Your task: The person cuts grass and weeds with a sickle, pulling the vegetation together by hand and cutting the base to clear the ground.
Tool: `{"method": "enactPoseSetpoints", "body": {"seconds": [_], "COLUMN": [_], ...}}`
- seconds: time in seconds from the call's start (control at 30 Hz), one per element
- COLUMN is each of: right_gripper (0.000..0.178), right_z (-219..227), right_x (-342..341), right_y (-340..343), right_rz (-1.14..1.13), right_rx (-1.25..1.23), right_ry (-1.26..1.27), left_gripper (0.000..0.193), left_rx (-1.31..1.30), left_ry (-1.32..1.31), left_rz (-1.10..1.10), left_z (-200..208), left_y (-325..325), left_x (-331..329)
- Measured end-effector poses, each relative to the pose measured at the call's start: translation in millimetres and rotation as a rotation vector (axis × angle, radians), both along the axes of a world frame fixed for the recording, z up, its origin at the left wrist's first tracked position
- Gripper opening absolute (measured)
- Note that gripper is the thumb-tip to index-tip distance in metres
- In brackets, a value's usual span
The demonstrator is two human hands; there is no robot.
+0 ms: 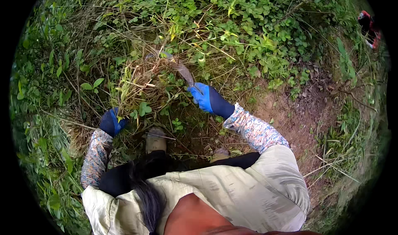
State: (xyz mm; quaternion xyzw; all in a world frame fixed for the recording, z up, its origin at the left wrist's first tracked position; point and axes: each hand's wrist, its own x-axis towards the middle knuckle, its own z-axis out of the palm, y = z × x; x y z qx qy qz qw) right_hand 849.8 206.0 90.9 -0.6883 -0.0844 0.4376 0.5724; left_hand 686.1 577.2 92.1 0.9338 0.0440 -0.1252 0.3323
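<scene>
My right hand [203,97], in a blue and dark glove, is wrapped round the grip end of a sickle. The curved grey blade of the sickle [184,72] reaches up and left, its far part passing behind a tangle of stalks. My left hand [112,122], gloved alike, is closed at the lower left of a bunch of dry and green grass [139,83]. Stems and leaves rise from beside its fingers, which are partly hidden. The bunch lies between my two hands, its upper right side against the blade.
Low green leafy plants [257,32] cover the ground ahead. Bare brown soil [286,123] slopes along the right, with dry twigs on it. My boot [156,139] stands just below the grass. A red and black object [370,30] lies at the far right.
</scene>
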Motion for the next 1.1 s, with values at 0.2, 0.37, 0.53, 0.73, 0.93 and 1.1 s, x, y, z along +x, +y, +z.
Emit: {"method": "enactPoseSetpoints", "body": {"seconds": [0.2,0.37,0.53,0.73,0.93,1.1], "right_gripper": [0.028,0.032,0.028,0.030,0.026,0.029], "right_z": [50.8,68.6,32.8,-19.6,-47.9,-132.1], "right_x": [8.6,-55.2,-99.4,-88.3,1.9,32.8], "right_y": [-76.5,-177.1,-224.5,-235.1,-231.9,-241.2], "right_rz": [0.003,-0.626,-1.186,-1.174,-0.725,-0.545], "right_rx": [-0.043,0.146,-0.010,0.047,-0.291,-0.208], "right_ry": [-0.374,-0.155,-0.329,-0.207,-0.674,-0.855], "left_gripper": [0.065,0.068,0.047,0.019,0.026,0.029], "left_rx": [0.583,0.735,0.745,0.669,0.657,0.711], "left_ry": [-0.210,-0.523,-0.396,0.005,-0.544,-0.662], "left_rz": [-0.157,-0.327,-0.612,-1.157,-1.039,-0.734], "left_z": [15.0,81.9,119.9,25.0,14.8,-14.9], "left_y": [-7.3,-67.8,-137.2,-237.0,-303.3,-335.5], "left_x": [51.8,132.5,172.8,122.5,183.0,268.7]}}
